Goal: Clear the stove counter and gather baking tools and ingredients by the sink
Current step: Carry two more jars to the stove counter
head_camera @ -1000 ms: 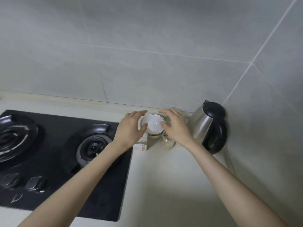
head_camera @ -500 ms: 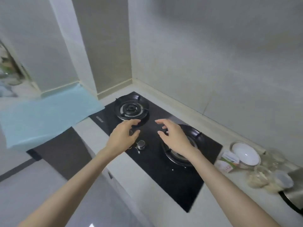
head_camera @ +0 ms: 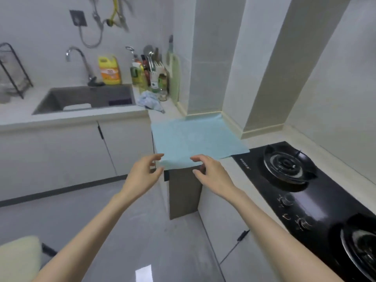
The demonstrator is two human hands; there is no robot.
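A light blue mat (head_camera: pixel 195 139) lies flat on the counter between the sink (head_camera: pixel 85 98) and the black gas stove (head_camera: pixel 305 190), its near edge hanging over the counter front. My left hand (head_camera: pixel 142 174) and my right hand (head_camera: pixel 211 176) hover side by side in front of that near edge, fingers loosely curved and holding nothing. Neither hand touches the mat. The bowl, jars and kettle from the stove's far side are out of view.
Beside the sink stand a yellow detergent jug (head_camera: pixel 109 70), several bottles and a knife block (head_camera: pixel 150 74), with a crumpled blue cloth (head_camera: pixel 149 100) in front. A curved tap (head_camera: pixel 81 62) rises behind the sink. A black rack (head_camera: pixel 14 72) stands at far left. Grey floor lies below.
My view has swung left from the bowl and kettle corner, past the stove, to the blue mat and sink. Both hands left the white bowl and now hover empty near the mat.
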